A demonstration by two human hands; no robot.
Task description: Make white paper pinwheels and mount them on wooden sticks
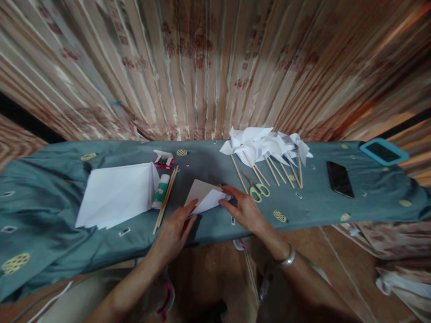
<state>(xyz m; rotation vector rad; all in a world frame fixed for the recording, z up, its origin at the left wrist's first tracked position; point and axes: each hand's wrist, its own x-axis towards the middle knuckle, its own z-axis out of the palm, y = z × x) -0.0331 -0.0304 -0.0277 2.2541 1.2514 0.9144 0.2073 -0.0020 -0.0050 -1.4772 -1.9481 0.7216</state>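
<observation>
Between my two hands is a sheet of white paper (207, 197), partly folded over on itself along a diagonal. My left hand (175, 229) grips its lower left edge between thumb and fingers. The right corner is pinched by my right hand (244, 206), which wears a silver bangle at the wrist. Just left of the paper lie thin wooden sticks (166, 199) beside a green and white glue stick (161, 191). Scissors (259, 192) with light green handles rest beyond my right hand, their blades pointing away.
A stack of white paper (114, 193) lies on the left of the cloth-covered table (310, 206). Near it stands a small open red box (164, 159). Several paper pinwheels (256, 143) on sticks lie at the back. A phone (340, 179) and a blue-framed tablet (384, 151) lie right.
</observation>
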